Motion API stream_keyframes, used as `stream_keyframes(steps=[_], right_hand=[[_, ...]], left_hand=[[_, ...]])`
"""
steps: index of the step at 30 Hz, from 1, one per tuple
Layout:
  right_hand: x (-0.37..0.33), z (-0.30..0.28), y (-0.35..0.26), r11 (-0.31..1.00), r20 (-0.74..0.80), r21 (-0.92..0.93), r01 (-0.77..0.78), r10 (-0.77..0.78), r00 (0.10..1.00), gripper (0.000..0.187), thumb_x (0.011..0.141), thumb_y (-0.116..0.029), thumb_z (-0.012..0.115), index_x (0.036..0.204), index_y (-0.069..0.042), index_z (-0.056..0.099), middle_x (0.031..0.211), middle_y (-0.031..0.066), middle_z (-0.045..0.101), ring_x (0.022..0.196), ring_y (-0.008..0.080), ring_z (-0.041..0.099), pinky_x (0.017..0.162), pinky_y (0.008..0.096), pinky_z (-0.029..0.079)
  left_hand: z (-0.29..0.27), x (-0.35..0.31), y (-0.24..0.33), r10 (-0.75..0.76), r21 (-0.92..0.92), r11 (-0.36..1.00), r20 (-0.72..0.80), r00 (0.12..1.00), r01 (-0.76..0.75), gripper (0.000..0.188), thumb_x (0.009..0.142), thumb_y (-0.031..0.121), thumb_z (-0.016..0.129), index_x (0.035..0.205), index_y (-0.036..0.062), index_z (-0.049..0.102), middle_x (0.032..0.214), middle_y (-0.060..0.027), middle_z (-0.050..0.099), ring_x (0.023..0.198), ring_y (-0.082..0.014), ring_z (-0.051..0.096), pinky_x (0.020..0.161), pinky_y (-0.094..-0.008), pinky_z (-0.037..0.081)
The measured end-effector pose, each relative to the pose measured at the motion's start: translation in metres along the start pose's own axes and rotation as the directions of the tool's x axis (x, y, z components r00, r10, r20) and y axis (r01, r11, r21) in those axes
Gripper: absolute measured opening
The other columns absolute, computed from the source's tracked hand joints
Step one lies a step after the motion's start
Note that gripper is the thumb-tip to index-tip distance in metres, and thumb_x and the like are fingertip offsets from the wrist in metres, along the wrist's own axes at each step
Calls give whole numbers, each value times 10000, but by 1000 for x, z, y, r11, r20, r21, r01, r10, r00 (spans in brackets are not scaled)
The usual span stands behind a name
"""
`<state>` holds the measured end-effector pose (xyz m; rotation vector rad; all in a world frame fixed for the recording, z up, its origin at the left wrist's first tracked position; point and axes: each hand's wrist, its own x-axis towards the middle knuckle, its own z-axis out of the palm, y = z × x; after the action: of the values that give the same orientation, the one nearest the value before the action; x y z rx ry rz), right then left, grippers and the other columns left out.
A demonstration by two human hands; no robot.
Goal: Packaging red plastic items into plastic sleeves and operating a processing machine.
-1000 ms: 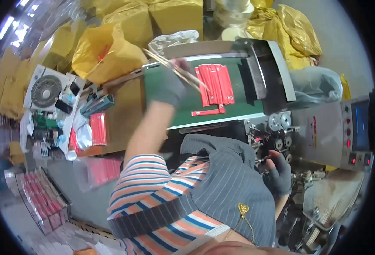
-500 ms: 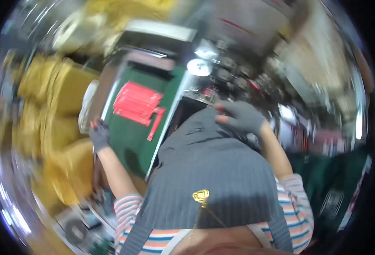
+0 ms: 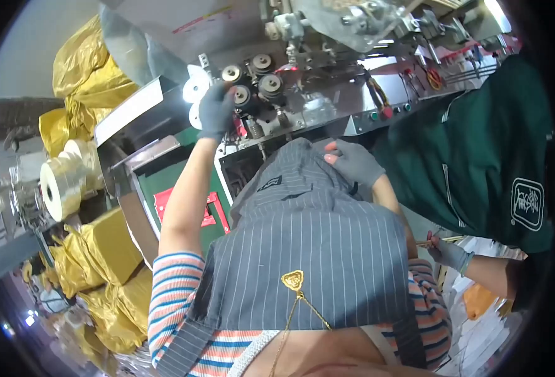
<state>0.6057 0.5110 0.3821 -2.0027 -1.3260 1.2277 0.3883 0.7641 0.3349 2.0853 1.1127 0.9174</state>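
Observation:
My left hand [image 3: 216, 112], in a grey fingertip-less glove, reaches up to a machine with metal rollers [image 3: 271, 85]. It is beside white discs [image 3: 195, 89], with a fingertip close to one roller; whether it grips anything is hidden. Below that forearm, red flat pieces [image 3: 216, 207] lie on a green tray surface [image 3: 150, 182], partly covered by my arm. My right hand [image 3: 356, 162], gloved alike, hovers by the front of my grey striped apron [image 3: 315, 251], just short of the machine's front edge. Its two visible fingertips are apart, with nothing seen between them.
At right a co-worker in dark green [image 3: 466, 144] stands close; that person's gloved hand [image 3: 448, 252] holds thin sticks. Yellow wrapped bundles [image 3: 111, 245] and white spools [image 3: 70, 179] are at left. Pliers [image 3: 378, 94] and buttons [image 3: 387, 112] sit on the machine's front.
My view has swung right toward the machine. My left hand has left the tray's left edge and gone up to the rollers. My right hand stays near the apron.

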Motion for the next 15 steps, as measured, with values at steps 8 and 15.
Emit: stream_keyframes(steps=[8,15], right_hand=[[-11,9,48,975,-155,223,-17,53,986,327,809,-261,603,996,7,581,909,145,632,858,234,616,751,311,465],[-37,10,72,939,-153,329,-101,158,975,268,848,-182,566,1023,20,554,773,53,604,667,111,577,636,248,457]], left_hand=[[107,72,18,182,547,750,369,911,-371,171,669,247,612,767,123,675,878,-109,563,858,-292,515,744,-408,403],[162,81,-13,37,633,656,518,855,-412,291,644,324,651,795,77,683,998,-176,581,971,-322,529,818,-389,430]])
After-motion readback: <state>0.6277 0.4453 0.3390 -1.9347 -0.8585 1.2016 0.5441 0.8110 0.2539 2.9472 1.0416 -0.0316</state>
